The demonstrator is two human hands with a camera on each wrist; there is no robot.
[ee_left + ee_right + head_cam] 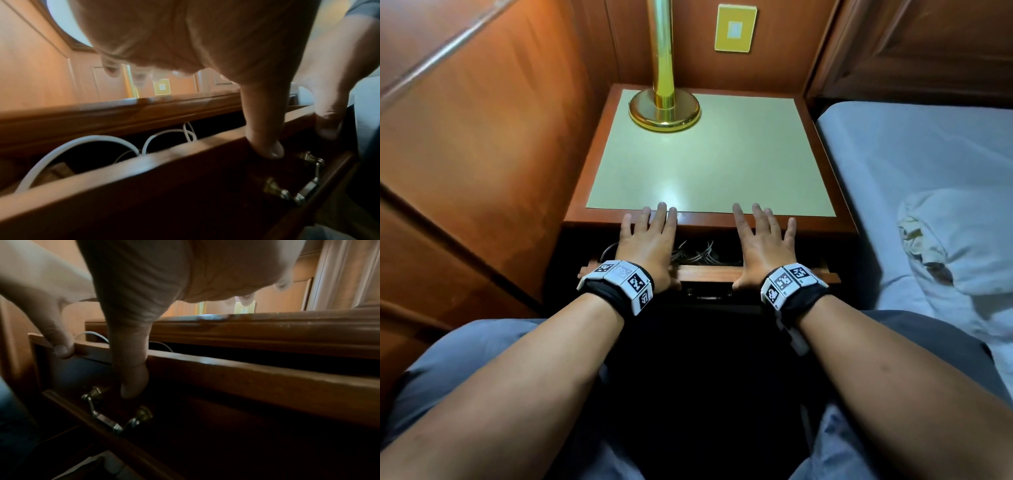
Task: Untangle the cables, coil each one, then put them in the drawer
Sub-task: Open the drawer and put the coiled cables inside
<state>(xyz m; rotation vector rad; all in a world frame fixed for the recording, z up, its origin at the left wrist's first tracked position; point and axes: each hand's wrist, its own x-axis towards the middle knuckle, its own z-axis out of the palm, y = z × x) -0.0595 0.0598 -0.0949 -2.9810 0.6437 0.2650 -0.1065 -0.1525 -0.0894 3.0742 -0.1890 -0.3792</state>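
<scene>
I'm looking down from the head cam at both hands sitting over the drawer (709, 273), which is standing partly out of the nightstand (709, 154). Left hand (649, 245) is lying flat, palm down, fingers straight and close together, tips reaching the nightstand's front edge. Right hand (765, 243) is doing the same on the other side, fingers straight and a little spread.

Thumbs are hanging down the front of the drawer. In the left wrist view the left thumb (265, 142) is touching the drawer face just beside the metal handle (298, 181). In the right wrist view the right thumb (131, 381) is pressing the face right next to that handle, and the left thumb is sitting on the top edge of the drawer front. Neither hand is curling round anything; the handle is hanging free between the two thumbs.

Cables (697, 253) are lying inside the drawer, showing in the gap between the hands. They're white, in loops, one large loop at the left end and smaller ones nearer the middle in the left wrist view. It's dark in there, so I can't tell how many there are or whether they're neatly coiled.

Brass lamp base (664, 109) is standing on the far left corner of the nightstand top. Yellow switch plate (735, 28) is showing on the wood wall behind. Bed (914, 164) is running along the right side.
</scene>
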